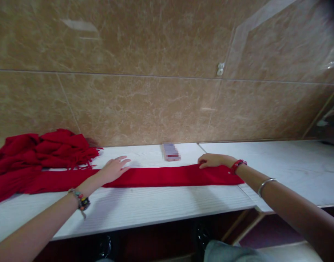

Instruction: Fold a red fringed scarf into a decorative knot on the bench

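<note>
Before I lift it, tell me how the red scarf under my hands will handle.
Probably floppy: the red scarf lies limp and flat along the white table, like the crumpled pile beside it. Likely light, as the layer looks thin. Lifted only where your left hand and right hand rest, the middle would probably sag.

Hands: two, left hand and right hand.
Red scarf laid flat: one.
Heap of red scarves: one; piece count inside cannot be determined, probably several.
Small blurred object: one.
White surface panels: two.
Wrist bands: three.
</note>
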`<action>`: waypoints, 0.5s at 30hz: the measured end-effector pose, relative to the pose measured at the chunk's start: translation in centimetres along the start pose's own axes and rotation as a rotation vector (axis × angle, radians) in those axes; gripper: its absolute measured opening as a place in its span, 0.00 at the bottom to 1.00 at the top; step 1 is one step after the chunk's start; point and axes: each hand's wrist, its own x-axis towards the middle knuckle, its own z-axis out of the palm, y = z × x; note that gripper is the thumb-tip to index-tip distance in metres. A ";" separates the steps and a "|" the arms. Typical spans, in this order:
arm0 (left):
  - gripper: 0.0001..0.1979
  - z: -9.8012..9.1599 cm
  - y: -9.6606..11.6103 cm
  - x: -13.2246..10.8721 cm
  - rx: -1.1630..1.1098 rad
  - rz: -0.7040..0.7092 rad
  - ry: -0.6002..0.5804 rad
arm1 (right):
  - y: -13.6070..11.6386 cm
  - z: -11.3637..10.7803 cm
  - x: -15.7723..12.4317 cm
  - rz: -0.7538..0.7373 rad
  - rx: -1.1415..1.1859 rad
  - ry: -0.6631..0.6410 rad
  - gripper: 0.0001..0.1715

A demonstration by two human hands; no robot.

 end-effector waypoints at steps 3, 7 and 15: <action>0.24 2.4 4.6 1.3 -0.066 0.175 -0.062 | 1.0 -0.2 -0.4 0.035 -0.031 0.004 0.18; 0.24 3.7 5.6 1.1 -0.053 0.169 -0.134 | 4.5 0.7 -2.8 0.162 -0.069 -0.042 0.21; 0.24 3.1 5.7 1.7 -0.050 0.142 -0.167 | 10.5 -2.1 -6.6 0.279 -0.186 0.064 0.20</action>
